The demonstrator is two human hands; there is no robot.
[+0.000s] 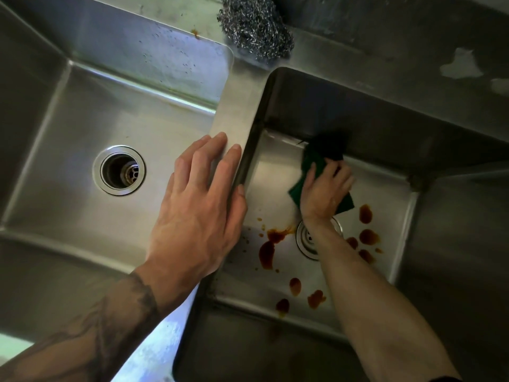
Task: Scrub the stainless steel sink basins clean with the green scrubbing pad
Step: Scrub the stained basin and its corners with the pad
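I look down into two stainless steel sink basins. In the right basin (396, 213), my right hand (326, 188) presses the green scrubbing pad (311, 158) flat against the floor near the back wall, fingers spread over it. Brown sauce-like stains (266, 253) dot the floor around the right drain (305, 238), which my wrist partly covers. My left hand (202, 202) rests flat, fingers straight, on the divider (242, 106) between the basins. The left basin (68, 188) looks mostly free of stains, with its drain (119, 170) open to view.
A steel wool ball (254, 27) sits on the back ledge above the divider. A small brown spot (195, 33) marks the ledge behind the left basin. Pale patches (461, 66) show on the ledge at the right.
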